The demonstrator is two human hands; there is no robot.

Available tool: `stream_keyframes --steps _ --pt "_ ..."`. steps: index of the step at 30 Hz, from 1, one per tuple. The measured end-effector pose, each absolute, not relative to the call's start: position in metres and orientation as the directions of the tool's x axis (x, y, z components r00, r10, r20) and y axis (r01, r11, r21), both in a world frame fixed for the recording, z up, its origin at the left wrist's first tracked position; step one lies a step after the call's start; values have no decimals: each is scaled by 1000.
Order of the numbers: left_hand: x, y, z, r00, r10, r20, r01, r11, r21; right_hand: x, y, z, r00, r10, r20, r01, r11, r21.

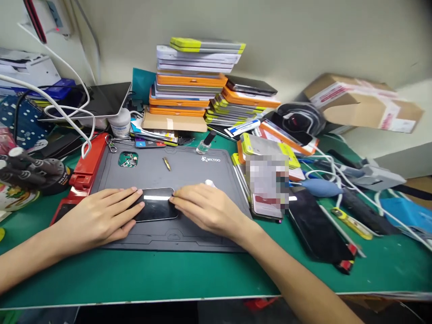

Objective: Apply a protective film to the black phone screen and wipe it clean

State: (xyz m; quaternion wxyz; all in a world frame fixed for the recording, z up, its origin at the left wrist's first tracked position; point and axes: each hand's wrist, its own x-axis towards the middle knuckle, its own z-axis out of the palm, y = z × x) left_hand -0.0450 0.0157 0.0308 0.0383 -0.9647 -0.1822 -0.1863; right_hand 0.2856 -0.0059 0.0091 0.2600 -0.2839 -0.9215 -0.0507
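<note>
A smartphone point(157, 209) with a dark, glossy screen lies sideways on a grey work mat point(148, 236). Stretched flat over the phone's left end, my left hand point(104, 213) has its fingers resting on the glass. My right hand point(209, 209) is closed at the phone's right end, fingertips pressed together by the edge; a tiny dark bit shows there, too small to name. Part of a white object point(209, 183) peeks out behind that hand. Further back on the mat are a small brass-coloured piece point(167, 164) and a recess with small metal parts point(128, 159).
A small glass bottle point(204, 143) stands at the mat's back edge. Stacked boxes point(189, 81) rise behind. Several phones, a blue air blower point(322, 188) and a yellow cutter point(353, 223) lie to the right. On the left are a red case point(88, 166) and a screwdriver holder point(50, 175).
</note>
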Motion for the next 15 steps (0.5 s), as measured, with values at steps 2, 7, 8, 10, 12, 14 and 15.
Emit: stream_keyframes --steps 2,7,8,10,12,14,15 --pt "-44 15 33 857 354 375 371 -928 26 286 -7 8 -710 482 513 518 851 -84" --pt "-42 12 36 857 376 351 390 -920 32 288 -6 5 -697 486 527 505 855 -120" --pt "-42 12 36 860 372 350 389 -921 22 287 -6 5 -700 481 529 501 857 -116" --pt "-42 11 37 864 362 349 383 -924 8 286 -7 6 -700 468 539 492 863 -111" --pt "-42 10 38 867 358 347 380 -925 3 285 -9 8 -700 461 546 486 867 -110" --pt "-42 9 38 870 353 344 380 -925 -14 285 -11 8 -707 452 544 479 872 -101" --pt "-42 9 38 874 345 343 378 -925 -35 285 -11 8 -712 447 542 477 874 -93"
